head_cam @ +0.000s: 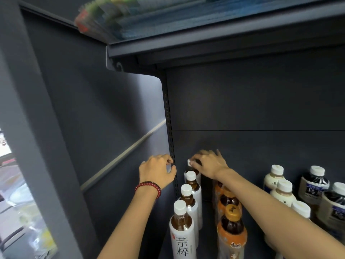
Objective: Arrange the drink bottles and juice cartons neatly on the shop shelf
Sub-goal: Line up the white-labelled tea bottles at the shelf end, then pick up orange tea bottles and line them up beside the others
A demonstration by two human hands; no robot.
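Shelf (207,219), right hand (209,164) on rear bottle (189,163)

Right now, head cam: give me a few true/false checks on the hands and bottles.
1. The right hand holds the cap of the back bottle in the white-label row. True.
2. The bracelet is on the right wrist. False: it sits at the wrist of the left hand.
3. The orange-label bottles stand to the right of the white-label row. True.
4. The white-label bottles lie on their sides. False: they stand upright, lined up front to back.
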